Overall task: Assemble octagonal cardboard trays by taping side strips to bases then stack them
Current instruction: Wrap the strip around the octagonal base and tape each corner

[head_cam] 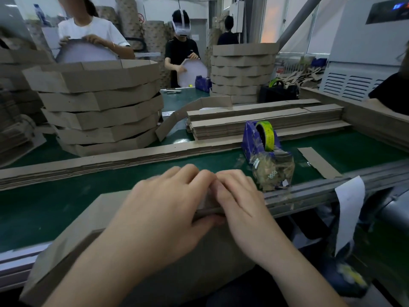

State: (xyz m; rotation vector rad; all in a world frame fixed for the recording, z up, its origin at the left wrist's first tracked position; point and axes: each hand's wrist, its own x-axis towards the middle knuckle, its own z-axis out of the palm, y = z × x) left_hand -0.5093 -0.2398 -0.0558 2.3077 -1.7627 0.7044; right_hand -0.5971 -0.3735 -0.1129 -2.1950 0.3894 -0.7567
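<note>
Lower centre of frame: the left hand [168, 209] and right hand [241, 209] meet on the top rim of a partly built tray [73, 244], which stands on edge against the near rail of the green table [55, 202]. The left hand grips the rim, fingers curled over the top and thumb beneath. The right hand's fingers lie together, fairly straight, pressing on the same rim; its thumb cannot be made out.

Just beyond the right hand, a blue tape dispenser [263, 149] with a yellow-green tape roll [265, 135] sits on the table. A loose cardboard piece [318, 161] lies to its right.

Mid-frame: flat side strips [265, 122] are piled in long rows. At upper left stands a stack of finished trays [99, 103]; a second stack [243, 69] stands at upper centre-right. Behind, two people each hold an octagonal piece.
</note>
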